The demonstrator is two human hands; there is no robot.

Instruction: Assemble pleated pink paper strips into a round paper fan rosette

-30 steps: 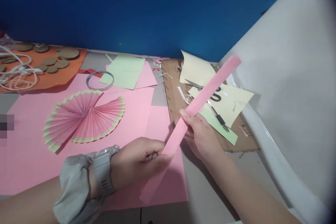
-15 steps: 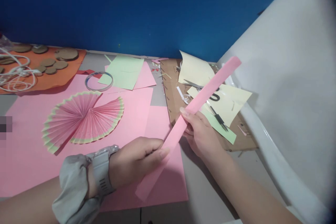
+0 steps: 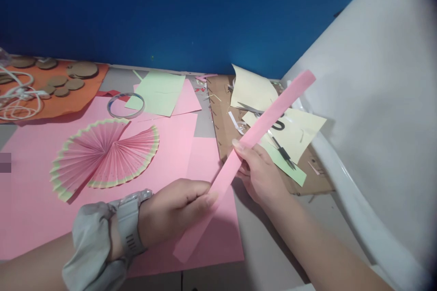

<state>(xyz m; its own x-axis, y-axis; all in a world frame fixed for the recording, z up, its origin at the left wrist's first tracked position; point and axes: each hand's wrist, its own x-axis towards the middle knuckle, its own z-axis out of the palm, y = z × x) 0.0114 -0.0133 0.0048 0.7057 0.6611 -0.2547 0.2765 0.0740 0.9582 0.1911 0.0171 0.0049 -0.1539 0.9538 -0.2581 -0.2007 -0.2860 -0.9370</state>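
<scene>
A long pink paper strip (image 3: 269, 120) slants up to the right in front of me, raised above the table. My left hand (image 3: 180, 207) pinches its lower part between thumb and fingers. Higher up, near the middle, my right hand (image 3: 257, 168) grips it with the thumb on top and the fingers behind. Left of my hands, a pleated pink paper fan (image 3: 109, 154) with a green and pale yellow edge lies spread in two parts. It rests on a large pink paper sheet (image 3: 170, 145).
Scissors (image 3: 278, 123), a pen (image 3: 282, 151), cream paper (image 3: 307, 129) and scraps lie on cardboard (image 3: 220, 113) at right. Behind the fan are a tape roll (image 3: 126, 105) and green paper (image 3: 159, 93). Cardboard discs (image 3: 83, 69) and a white cable (image 3: 20, 100) sit on orange paper (image 3: 73, 100).
The view has shifted slightly, so things appear a little further left. Both hands keep the same hold on the pink strip.
</scene>
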